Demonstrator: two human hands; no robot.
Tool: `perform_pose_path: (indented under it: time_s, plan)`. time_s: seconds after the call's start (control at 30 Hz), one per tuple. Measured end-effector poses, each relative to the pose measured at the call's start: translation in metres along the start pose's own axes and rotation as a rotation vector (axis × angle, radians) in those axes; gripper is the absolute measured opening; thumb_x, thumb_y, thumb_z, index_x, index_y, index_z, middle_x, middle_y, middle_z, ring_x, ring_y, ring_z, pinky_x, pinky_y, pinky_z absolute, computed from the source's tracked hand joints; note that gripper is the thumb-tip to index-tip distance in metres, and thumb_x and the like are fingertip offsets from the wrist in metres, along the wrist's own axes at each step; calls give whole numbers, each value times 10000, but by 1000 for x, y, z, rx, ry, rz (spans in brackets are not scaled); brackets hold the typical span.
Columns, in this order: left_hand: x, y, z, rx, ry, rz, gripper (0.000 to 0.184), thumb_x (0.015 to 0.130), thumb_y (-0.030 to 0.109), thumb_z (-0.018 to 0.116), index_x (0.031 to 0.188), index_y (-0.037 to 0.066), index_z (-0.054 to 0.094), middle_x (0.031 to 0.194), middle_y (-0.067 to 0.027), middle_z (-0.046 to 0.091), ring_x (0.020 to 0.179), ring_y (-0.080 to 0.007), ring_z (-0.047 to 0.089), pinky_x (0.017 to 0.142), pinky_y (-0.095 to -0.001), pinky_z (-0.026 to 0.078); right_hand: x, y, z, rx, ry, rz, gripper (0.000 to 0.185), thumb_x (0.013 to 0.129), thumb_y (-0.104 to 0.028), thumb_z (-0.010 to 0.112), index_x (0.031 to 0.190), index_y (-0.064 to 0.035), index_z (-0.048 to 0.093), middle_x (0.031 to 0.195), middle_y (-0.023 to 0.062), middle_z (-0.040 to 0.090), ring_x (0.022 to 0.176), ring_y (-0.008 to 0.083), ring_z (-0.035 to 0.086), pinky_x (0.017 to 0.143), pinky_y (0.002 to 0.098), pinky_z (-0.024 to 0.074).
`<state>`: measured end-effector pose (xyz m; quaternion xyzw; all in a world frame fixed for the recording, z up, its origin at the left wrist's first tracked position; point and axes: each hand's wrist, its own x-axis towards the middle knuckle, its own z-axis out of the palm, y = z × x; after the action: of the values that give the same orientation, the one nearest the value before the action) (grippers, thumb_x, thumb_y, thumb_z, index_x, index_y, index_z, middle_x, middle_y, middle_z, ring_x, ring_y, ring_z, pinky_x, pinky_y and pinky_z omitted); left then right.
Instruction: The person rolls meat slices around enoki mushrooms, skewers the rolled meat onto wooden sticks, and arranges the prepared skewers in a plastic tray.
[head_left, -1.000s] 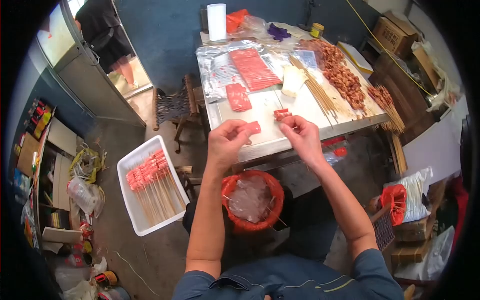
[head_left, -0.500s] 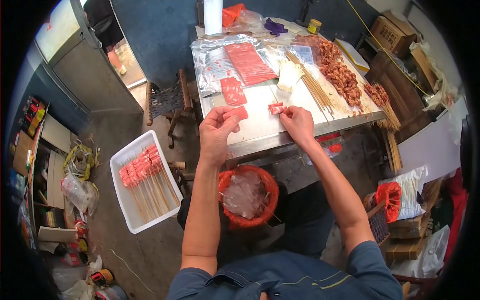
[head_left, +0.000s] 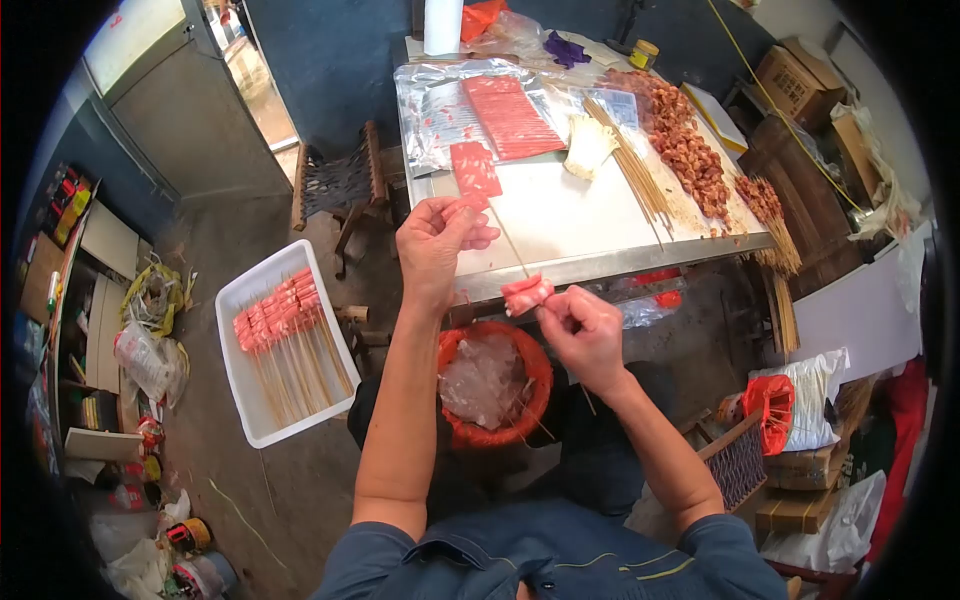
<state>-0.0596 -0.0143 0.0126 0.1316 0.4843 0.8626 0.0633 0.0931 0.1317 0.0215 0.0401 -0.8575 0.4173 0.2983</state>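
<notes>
My left hand (head_left: 440, 245) is closed in a pinch on a thin pink meat slice (head_left: 467, 204), mostly covered by the fingers. Lower and to the right, my right hand (head_left: 585, 338) is closed around a bamboo skewer (head_left: 509, 238) just behind a folded piece of pink and white meat (head_left: 527, 293) threaded on it. The skewer's bare length points up toward my left fingertips; its other end shows below my right hand. Another flat meat slice (head_left: 475, 168) lies on the table beyond my left hand, near a sliced meat slab (head_left: 510, 115) on silver foil packaging (head_left: 430, 125).
On the table (head_left: 530, 215) lie a pale bundle (head_left: 590, 147), loose skewers (head_left: 635, 170) and a heap of brown-red meat pieces (head_left: 685, 145). A white tray (head_left: 235, 375) of meat skewers stands at left. Below my hands is a red-lined bin (head_left: 543, 385) with clear plastic.
My right hand has drawn the skewer and folded meat down and toward me, off the table edge. My left hand stays near the same place, its meat slice now more hidden.
</notes>
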Motion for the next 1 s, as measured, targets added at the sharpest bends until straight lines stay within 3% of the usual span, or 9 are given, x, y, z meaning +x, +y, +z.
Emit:
perform_pose_path:
  time_s: [0.13, 0.47, 0.67, 1.0]
  plan:
    - [-2, 1, 1, -49, 14, -2, 166, 917, 35, 641, 1031, -50, 556, 895, -166, 686, 758, -276, 728, 648, -328, 612, -8, -6, 8, 20, -30, 13, 79, 788, 10, 715, 794, -7, 639, 639, 65, 526, 511, 136, 501, 478, 280, 398]
    - [-2, -1, 2, -107, 39, 3, 155, 903, -5, 633, 1032, -35, 555, 907, -170, 680, 734, -266, 718, 644, -345, 618, -15, -2, 12, 32, -50, 54, 73, 796, -6, 714, 801, -2, 640, 649, 69, 540, 516, 143, 513, 486, 280, 403]
    - [-4, 0, 3, -50, -5, 56, 125, 898, -49, 595, 1019, -30, 571, 915, -131, 682, 735, -221, 713, 661, -315, 601, -17, -4, 10, 52, -64, 82, 74, 796, -10, 716, 793, 2, 643, 653, 75, 558, 520, 145, 527, 489, 283, 411]
    - [-9, -6, 6, 247, -97, 245, 181, 862, -99, 578, 1023, -26, 618, 909, -86, 694, 821, -143, 694, 754, -265, 571, -28, -2, 8, 188, -102, 279, 76, 812, -40, 712, 802, 16, 661, 656, 45, 617, 553, 63, 531, 501, 251, 418]
